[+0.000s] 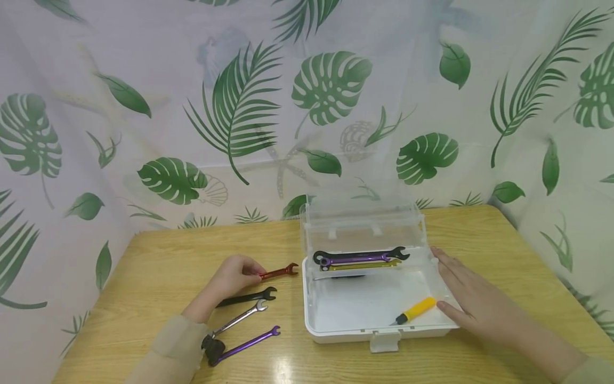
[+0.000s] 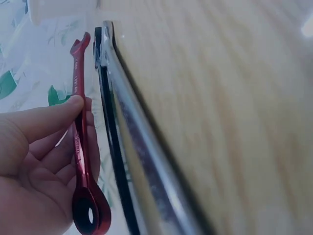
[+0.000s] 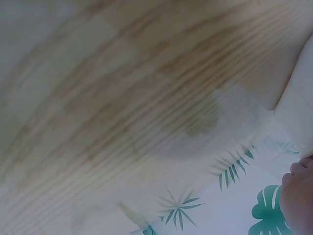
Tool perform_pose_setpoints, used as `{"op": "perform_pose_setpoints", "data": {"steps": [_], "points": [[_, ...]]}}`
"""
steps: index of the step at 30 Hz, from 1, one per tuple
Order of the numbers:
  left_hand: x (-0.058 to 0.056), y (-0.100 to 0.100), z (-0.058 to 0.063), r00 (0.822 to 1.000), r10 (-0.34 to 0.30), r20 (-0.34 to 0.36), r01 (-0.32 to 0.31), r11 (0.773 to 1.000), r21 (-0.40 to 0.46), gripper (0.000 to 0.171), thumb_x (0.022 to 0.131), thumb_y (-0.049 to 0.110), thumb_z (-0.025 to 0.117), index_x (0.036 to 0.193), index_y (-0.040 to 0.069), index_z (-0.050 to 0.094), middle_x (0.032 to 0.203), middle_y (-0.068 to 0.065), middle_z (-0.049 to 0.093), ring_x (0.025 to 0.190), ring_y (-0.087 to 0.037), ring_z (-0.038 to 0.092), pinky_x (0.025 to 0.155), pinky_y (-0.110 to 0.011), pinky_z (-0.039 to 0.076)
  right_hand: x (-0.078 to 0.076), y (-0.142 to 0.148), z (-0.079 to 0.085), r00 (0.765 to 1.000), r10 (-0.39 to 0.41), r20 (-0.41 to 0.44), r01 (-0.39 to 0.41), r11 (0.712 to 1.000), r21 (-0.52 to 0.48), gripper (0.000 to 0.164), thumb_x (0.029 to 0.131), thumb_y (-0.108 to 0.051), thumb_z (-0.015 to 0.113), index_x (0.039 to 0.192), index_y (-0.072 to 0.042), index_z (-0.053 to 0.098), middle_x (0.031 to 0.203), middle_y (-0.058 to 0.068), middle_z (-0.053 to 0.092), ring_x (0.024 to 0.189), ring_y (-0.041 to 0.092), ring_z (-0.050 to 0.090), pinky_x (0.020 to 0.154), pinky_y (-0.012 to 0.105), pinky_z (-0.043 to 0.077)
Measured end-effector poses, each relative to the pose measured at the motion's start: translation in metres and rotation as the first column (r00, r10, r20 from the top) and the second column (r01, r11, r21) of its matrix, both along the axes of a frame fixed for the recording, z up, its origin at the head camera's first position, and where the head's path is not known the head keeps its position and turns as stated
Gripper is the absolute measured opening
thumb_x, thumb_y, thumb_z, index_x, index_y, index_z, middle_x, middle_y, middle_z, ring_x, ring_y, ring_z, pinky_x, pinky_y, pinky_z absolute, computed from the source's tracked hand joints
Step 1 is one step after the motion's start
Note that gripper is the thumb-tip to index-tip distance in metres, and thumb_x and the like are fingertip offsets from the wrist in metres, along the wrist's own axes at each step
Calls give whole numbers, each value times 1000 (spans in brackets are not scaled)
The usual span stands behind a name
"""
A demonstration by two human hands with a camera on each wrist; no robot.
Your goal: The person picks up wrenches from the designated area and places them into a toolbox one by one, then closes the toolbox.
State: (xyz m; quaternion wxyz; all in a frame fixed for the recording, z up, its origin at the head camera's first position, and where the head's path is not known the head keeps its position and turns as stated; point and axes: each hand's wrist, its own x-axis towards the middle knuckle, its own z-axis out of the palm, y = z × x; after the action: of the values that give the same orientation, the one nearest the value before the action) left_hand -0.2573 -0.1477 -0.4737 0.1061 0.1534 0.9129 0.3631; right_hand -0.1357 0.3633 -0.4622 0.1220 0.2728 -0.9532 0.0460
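Observation:
My left hand [image 1: 234, 276] pinches a red combination wrench [image 1: 281, 272] between thumb and fingers. In the left wrist view the ring end of this red wrench [image 2: 79, 142] points down and its forked end up. Below that hand a black wrench [image 1: 249, 297], a silver wrench [image 1: 241, 318] and a purple wrench [image 1: 249, 343] lie on the table. My right hand [image 1: 475, 298] rests along the right side of a white toolbox [image 1: 336, 337], fingers extended. Only a bit of this right hand [image 3: 297, 196] shows in the right wrist view.
The toolbox's clear lid [image 1: 364, 224] stands raised at the back. Black, purple [image 1: 357, 259] and gold wrenches [image 1: 364, 265] sit at the back of the box. A yellow-handled utility knife [image 1: 416, 310] lies at its front right. Behind the wooden table [image 1: 168, 250] hangs a leaf-print cloth [image 1: 240, 106].

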Motion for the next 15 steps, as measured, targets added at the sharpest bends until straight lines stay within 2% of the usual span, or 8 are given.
{"op": "perform_pose_setpoints", "data": {"steps": [5,12,15], "points": [[2,3,7,1000,25,-15,-25,1000,-2,10,95,0,76,100,4,83,95,-8,80,86,-15,70,80,-34,61,-1,0,0,999,27,-23,-27,1000,-15,80,101,-33,70,160,9,35,178,14,19,163,-2,-7,127,9,-8],[3,4,27,998,55,-33,-56,998,-13,10,96,0,75,101,4,82,96,-9,80,88,-18,72,81,-36,61,-1,1,-2,1000,20,-18,-21,1000,-11,82,100,-34,70,161,8,33,179,13,18,163,-2,-8,126,8,-9],[2,3,36,998,49,-49,-50,998,-25,10,96,1,74,102,3,82,98,-10,80,88,-19,72,80,-37,62,-1,2,-3,1000,14,-11,-14,1000,-2,83,101,-35,70,162,7,32,179,13,17,163,-2,-8,126,8,-10]]}}
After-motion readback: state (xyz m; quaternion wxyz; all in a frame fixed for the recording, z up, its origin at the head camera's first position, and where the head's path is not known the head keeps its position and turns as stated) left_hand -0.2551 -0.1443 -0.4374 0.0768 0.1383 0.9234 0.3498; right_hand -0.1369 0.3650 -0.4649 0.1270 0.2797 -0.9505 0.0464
